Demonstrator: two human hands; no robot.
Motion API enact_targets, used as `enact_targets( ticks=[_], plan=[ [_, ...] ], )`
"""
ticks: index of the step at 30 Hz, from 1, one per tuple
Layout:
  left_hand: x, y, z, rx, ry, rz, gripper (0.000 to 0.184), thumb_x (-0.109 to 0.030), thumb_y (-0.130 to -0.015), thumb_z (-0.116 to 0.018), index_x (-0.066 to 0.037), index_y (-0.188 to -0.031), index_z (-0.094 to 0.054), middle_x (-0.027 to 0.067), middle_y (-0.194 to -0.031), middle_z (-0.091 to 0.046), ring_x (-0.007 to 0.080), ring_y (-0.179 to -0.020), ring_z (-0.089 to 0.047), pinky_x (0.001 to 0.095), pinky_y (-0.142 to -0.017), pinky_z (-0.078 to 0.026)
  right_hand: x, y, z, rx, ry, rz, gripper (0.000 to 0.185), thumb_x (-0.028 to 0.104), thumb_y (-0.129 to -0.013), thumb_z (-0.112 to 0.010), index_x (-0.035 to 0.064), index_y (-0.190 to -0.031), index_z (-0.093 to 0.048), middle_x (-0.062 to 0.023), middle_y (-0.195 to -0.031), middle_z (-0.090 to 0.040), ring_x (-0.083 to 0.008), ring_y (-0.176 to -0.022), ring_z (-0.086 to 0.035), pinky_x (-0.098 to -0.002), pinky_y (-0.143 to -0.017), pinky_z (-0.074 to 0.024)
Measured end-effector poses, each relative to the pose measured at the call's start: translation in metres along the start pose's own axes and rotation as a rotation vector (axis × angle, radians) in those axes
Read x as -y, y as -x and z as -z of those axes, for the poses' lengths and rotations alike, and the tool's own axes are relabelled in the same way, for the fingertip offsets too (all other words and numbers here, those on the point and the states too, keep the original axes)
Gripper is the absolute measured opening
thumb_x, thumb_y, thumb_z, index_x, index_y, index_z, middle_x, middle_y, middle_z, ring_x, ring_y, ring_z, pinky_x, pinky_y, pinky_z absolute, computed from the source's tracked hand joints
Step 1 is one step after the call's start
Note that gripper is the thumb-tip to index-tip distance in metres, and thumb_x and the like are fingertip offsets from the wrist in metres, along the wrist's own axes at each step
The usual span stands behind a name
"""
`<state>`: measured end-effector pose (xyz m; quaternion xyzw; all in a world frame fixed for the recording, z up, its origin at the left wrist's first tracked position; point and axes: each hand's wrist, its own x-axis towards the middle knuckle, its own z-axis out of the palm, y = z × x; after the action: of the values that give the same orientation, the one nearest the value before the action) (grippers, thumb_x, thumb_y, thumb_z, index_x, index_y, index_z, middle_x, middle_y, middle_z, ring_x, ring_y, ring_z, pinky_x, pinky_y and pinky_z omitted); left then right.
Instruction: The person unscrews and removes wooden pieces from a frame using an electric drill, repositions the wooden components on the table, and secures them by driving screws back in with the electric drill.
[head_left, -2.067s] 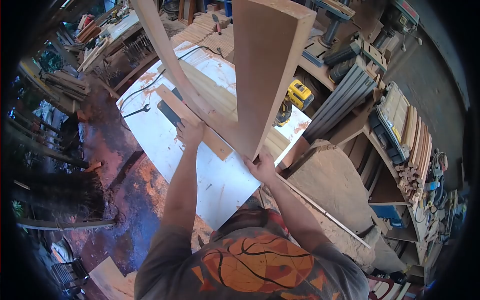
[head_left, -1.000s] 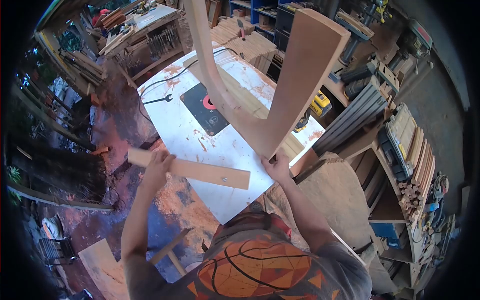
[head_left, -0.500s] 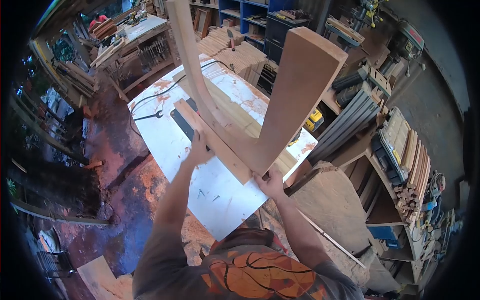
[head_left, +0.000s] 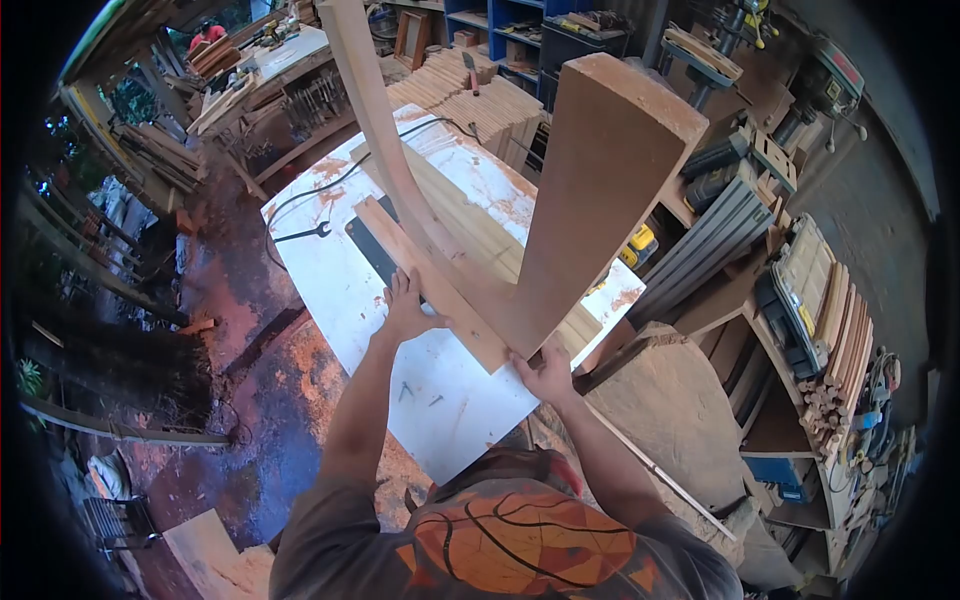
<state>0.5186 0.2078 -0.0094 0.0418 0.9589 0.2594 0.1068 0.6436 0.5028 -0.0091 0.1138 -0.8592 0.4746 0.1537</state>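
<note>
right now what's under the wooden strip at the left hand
A black plate shows partly past the wooden strip, on the white tabletop; anything fully beneath is hidden.

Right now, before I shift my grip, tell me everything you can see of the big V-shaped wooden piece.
The V-shaped wooden piece has a thick, broad, reddish-brown arm with a rough-looking end, and a slimmer, paler arm curving away to the far left. They meet low over the near part of the white tabletop. The right hand holds that corner. A flat board, under the left hand, lies alongside it. The far tip of the slim arm is out of frame.
</note>
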Motion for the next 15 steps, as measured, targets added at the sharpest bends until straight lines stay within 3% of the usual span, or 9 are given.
enact_targets(
  ticks=[6, 8, 15],
  plan=[
    [0.006, -0.002, -0.005, -0.014, -0.011, -0.007, 0.152, -0.064, -0.051, -0.09, 0.006, -0.158, -0.007, 0.0393, -0.16, -0.002, 0.0473, -0.153, 0.004, 0.0589, -0.121, 0.0, 0.01, 0.006, 0.002, 0.057, 0.129, 0.013, 0.061, 0.021, -0.076, -0.08, 0.0001, -0.126, -0.054, -0.0217, -0.116, -0.056, -0.0415, -0.108, -0.051, -0.0511, -0.094, -0.0435],
    [0.01, -0.001, -0.007, -0.032, 0.014, -0.02, 0.152, -0.064, -0.051, -0.09, 0.006, -0.158, -0.006, 0.039, -0.161, -0.001, 0.0471, -0.153, 0.005, 0.0588, -0.121, 0.0, 0.006, 0.013, -0.004, 0.037, 0.367, -0.041, 0.072, 0.026, -0.073, -0.085, -0.0019, -0.129, -0.049, -0.0219, -0.12, -0.053, -0.0417, -0.112, -0.048, -0.0525, -0.097, -0.0408],
    [0.024, -0.014, 0.001, -0.044, 0.078, -0.034, 0.152, -0.066, -0.051, -0.089, 0.005, -0.158, -0.006, 0.0385, -0.161, 0.0, 0.0477, -0.153, 0.007, 0.0585, -0.121, 0.002, 0.022, 0.006, -0.027, -0.058, 0.542, -0.205, 0.076, 0.039, -0.067, -0.088, -0.0013, -0.121, -0.054, -0.0189, -0.115, -0.054, -0.0391, -0.109, -0.047, -0.0503, -0.096, -0.0361]
  ],
)
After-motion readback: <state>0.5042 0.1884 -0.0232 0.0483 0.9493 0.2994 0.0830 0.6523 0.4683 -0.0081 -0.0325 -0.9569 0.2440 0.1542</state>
